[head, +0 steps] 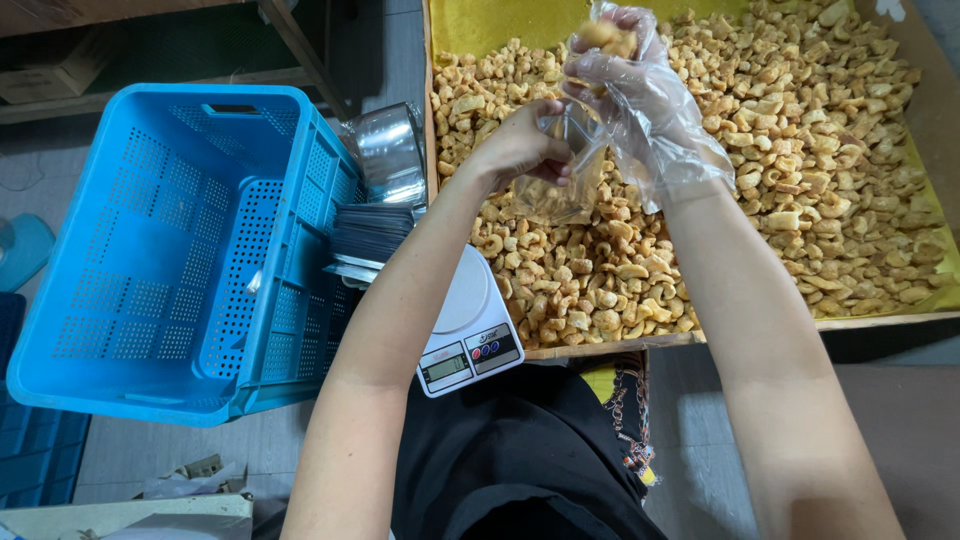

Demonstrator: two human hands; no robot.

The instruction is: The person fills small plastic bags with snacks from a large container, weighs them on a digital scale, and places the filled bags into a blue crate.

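Now our gloved right hand (640, 95), clenched on snacks (603, 36), sits directly above the bag (563, 175) that our left hand (520, 145) pinches open by the rim, over the heaped tray (930, 110).

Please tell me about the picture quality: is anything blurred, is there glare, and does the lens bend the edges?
Head view: the gloved right hand and the snack pieces it holds are motion-blurred; the left hand and clear bag are sharper. Glare shows on the steel bowl and the glove. The wide lens curves the blue crate and tray edge. Light is even, shadows soft.
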